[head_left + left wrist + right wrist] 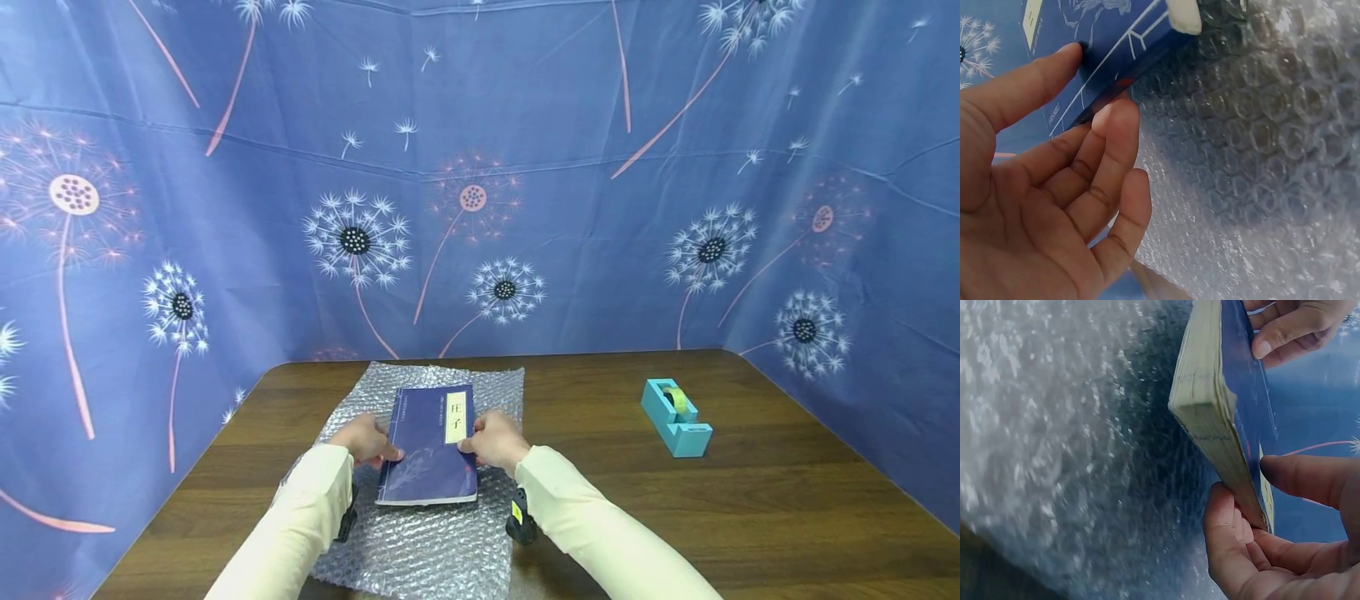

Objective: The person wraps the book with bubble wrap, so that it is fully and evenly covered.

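Observation:
A blue paperback book (427, 467) with a pale yellow title label lies face up over a sheet of bubble wrap (442, 550). My left hand (367, 440) grips its left, spine edge, thumb on the cover and fingers beneath, as the left wrist view shows with the hand (1054, 169) close up. On the opposite side my right hand (497, 442) pinches the page edge, thumb on top. In the right wrist view the book (1235, 419) appears raised off the bubble wrap (1072, 425), with a dark shadow below and the right hand's fingers (1229, 544) under it.
On the right of the wooden table (600, 500) stands a light-blue tape dispenser (675, 421) with a yellowish roll. A blue dandelion-print curtain (570, 208) hangs behind and along the sides of the table. Dark wrist cameras (521, 517) sit on both forearms.

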{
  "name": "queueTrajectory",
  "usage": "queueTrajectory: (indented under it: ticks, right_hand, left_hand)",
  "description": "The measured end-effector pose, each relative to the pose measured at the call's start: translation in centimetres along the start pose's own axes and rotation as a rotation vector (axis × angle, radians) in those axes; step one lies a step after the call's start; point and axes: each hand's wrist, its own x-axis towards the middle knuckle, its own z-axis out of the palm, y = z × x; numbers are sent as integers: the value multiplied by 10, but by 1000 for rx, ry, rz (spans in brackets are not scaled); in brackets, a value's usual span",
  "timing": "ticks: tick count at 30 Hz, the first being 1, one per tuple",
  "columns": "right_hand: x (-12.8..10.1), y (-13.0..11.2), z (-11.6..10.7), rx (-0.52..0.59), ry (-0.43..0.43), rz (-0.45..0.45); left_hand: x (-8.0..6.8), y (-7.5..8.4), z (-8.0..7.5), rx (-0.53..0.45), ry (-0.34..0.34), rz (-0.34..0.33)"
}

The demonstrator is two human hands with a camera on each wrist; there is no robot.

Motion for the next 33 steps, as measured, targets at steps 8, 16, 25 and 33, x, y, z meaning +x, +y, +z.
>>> queueTrajectory:
  ticks: [8, 16, 25, 33]
  right_hand:
    - [2, 2, 9, -2, 20, 9]
    - [1, 2, 13, -109, 20, -33]
    - [2, -2, 17, -300, 65, -53]
    - [3, -3, 19, -411, 78, -61]
  left_hand:
    - [2, -5, 2, 82, 55, 13]
    - [1, -6, 4, 199, 90, 23]
    - [-3, 2, 10, 347, 164, 16]
    - [-4, 5, 12, 421, 195, 4]
